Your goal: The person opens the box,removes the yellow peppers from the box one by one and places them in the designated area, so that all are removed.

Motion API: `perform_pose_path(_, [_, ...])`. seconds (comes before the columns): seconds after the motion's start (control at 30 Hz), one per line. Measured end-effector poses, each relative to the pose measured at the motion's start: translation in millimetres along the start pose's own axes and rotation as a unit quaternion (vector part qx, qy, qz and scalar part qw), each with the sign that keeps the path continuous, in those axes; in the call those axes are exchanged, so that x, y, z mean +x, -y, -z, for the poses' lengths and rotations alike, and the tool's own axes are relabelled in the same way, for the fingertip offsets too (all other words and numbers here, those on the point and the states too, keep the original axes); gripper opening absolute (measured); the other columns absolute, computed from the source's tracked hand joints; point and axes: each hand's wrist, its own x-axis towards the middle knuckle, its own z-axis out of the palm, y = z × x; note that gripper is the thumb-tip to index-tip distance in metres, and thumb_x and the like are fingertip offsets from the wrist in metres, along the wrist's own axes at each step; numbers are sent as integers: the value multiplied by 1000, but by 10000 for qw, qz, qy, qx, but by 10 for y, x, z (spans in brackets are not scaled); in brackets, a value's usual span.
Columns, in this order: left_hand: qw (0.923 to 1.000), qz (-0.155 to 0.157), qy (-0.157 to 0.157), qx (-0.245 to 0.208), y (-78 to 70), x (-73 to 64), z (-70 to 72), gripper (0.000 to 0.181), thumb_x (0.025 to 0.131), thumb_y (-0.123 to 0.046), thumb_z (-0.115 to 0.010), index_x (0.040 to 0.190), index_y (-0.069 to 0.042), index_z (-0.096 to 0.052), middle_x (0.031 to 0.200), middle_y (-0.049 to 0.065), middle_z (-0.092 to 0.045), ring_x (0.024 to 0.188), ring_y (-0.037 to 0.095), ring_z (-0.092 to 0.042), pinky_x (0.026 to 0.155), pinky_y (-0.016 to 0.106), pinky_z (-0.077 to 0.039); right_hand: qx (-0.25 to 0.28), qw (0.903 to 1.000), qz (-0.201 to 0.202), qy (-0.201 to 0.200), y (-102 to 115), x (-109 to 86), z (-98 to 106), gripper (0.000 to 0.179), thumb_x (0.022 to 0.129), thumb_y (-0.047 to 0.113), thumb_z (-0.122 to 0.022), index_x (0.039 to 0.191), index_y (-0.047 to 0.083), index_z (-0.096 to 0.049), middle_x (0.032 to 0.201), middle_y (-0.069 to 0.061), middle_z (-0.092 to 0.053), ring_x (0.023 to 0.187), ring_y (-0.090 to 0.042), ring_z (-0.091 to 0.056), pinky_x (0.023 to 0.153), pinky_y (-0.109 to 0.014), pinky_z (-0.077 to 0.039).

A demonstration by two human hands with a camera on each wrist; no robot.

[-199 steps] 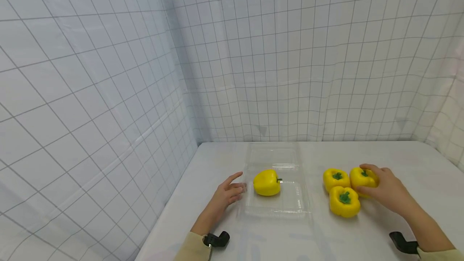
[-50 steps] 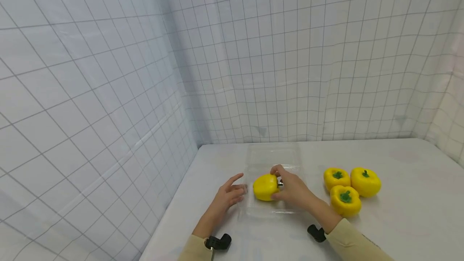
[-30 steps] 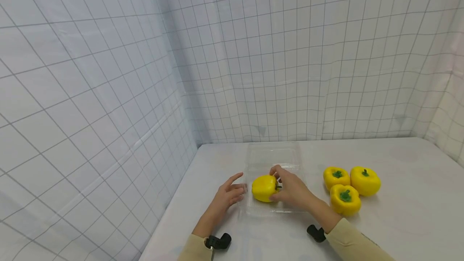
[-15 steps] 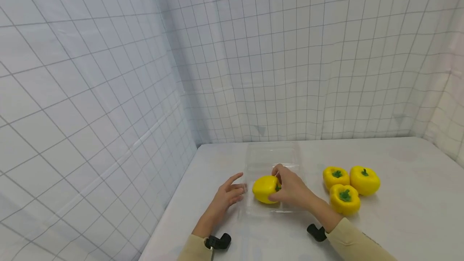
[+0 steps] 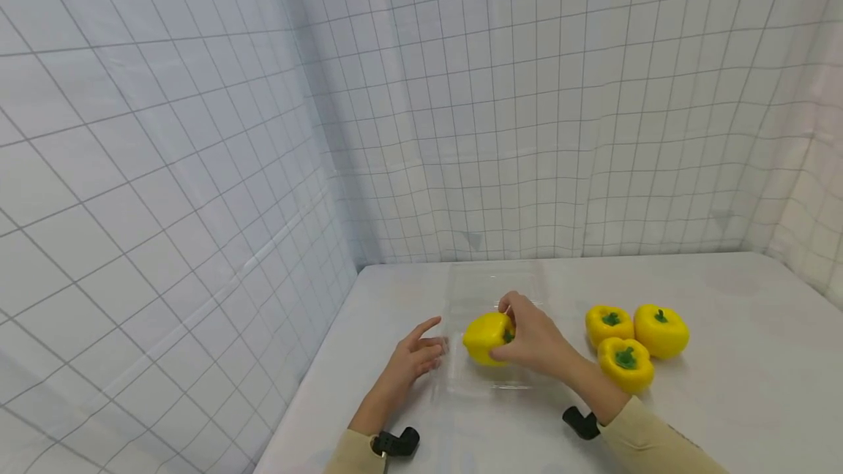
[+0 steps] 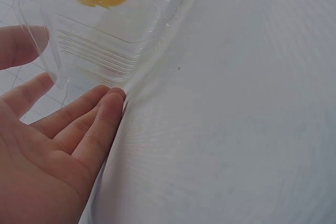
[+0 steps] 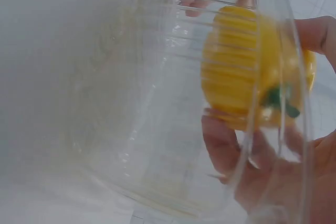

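Note:
A clear plastic clamshell container [image 5: 466,377] lies on the white table, its lid [image 5: 490,282] folded back toward the far side. Within the tray area, my right hand [image 5: 536,342] grips a yellow bell pepper [image 5: 484,337] on its side, thumb in front and fingers behind, the green stem facing the palm. Through the ribbed plastic wall, the right wrist view shows this pepper and its stem [image 7: 278,98]. My left hand [image 5: 410,363] has its fingers extended against the container's left side; in the left wrist view its fingertips [image 6: 111,103] touch the container's lower edge.
Three more yellow bell peppers stand clustered right of the container: one at the back left [image 5: 607,326], one at the back right [image 5: 661,333] and one in front [image 5: 624,366]. White grid-patterned curtains [image 5: 500,130] enclose the table's back and sides.
My right hand has left the back right pepper and come to the one in the container. Over the last second this pepper has shifted slightly right and up. The left hand stays put.

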Motion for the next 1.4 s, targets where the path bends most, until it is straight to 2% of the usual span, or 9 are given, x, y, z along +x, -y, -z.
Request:
perform_pose_path(0.57, [10000,-39,47,41,15,-1,10,60,100,-25,-63,155,-17,-40,135,17,-57,115,26,-59,96,36,-51,-39,9994,168,-298,156,-70,215,65,69,26,-91,118,18,-49,108,-1,-54,90,-20,-55,77,-35,-52])
perform_pose_path(0.97, [9999,-26,84,109,15,-11,16,60,101,-27,-62,156,-18,-39,139,18,-55,123,30,-56,100,41,-49,-190,9976,373,-545,172,-112,358,66,73,29,-90,125,20,-52,119,-2,-59,97,-22,-57,82,-39,-53])
perform_pose_path(1.4, [9999,-82,118,-6,11,-8,19,60,101,-22,-61,156,-16,-39,137,20,-55,121,30,-56,98,38,-49,-407,9926,725,-887,206,-157,547,67,76,27,-89,132,18,-54,121,-1,-59,95,-20,-57,79,-36,-54])
